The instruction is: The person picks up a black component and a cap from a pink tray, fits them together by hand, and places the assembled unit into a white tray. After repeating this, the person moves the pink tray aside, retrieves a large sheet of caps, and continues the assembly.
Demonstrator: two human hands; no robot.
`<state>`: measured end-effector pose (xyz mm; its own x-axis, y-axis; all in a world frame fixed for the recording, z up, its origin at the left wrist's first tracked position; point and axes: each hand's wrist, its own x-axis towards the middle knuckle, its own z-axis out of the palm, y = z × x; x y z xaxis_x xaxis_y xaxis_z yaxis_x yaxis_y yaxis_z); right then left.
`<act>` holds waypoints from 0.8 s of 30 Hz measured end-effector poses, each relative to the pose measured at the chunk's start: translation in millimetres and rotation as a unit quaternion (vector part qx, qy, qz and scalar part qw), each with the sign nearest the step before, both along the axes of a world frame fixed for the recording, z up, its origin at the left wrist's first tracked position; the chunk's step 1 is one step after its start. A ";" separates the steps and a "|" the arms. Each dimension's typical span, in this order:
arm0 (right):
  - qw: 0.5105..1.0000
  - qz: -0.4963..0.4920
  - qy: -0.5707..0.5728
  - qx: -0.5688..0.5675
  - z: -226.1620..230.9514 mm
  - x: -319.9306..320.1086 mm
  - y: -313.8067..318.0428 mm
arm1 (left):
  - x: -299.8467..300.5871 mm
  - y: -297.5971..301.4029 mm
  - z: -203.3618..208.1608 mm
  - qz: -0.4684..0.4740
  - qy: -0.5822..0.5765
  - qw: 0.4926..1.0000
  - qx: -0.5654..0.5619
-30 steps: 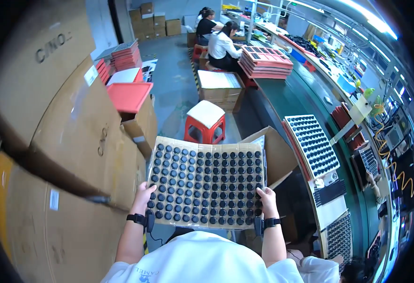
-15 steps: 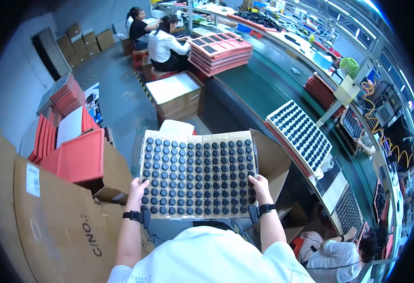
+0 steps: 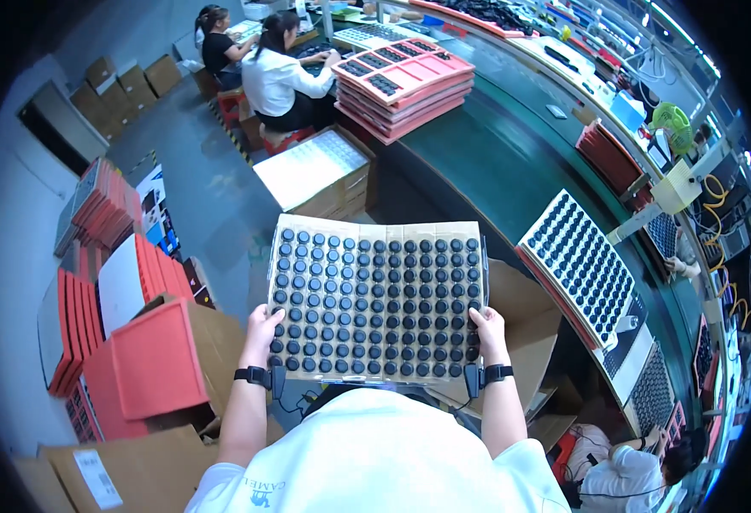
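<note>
I hold a wide cardboard-coloured tray [image 3: 418,231] out in front of me by its two short sides. Rows of small round black caps [image 3: 379,293] fill it. My left hand [image 3: 260,332] is closed on the left side, its thumb over the edge. Gripping the opposite side, my right hand [image 3: 490,332] also has its thumb on top. The fingers beneath the tray are hidden. A black strap with a small dark device sits on each of my wrists.
Beyond my right hand is an open carton [image 3: 521,316]. A similar cap-filled tray [image 3: 580,265] lies by the green conveyor [image 3: 495,154]. Red trays [image 3: 405,103] are stacked farther off; another red tray [image 3: 157,359] leans at left. A seated person [image 3: 281,73] works ahead.
The stacked red trays and conveyor look closer, and the large carton at left has dropped lower in view. My hands keep their hold on the tray, which sits slightly higher and farther right.
</note>
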<state>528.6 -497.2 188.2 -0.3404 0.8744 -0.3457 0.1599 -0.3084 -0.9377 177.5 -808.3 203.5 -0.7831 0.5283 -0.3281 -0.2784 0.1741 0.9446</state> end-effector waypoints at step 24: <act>0.974 -0.217 0.047 -0.037 -74.1 -147.1 200.1 | -253.7 403.1 -94.7 -0.234 0.020 0.971 -0.031</act>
<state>381.6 -297.1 114.1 0.0233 0.9170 -0.3981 -0.0867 -0.3949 -0.9146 -76.3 -405.2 108.9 -0.4741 0.8103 -0.3444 -0.1172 0.3296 0.9368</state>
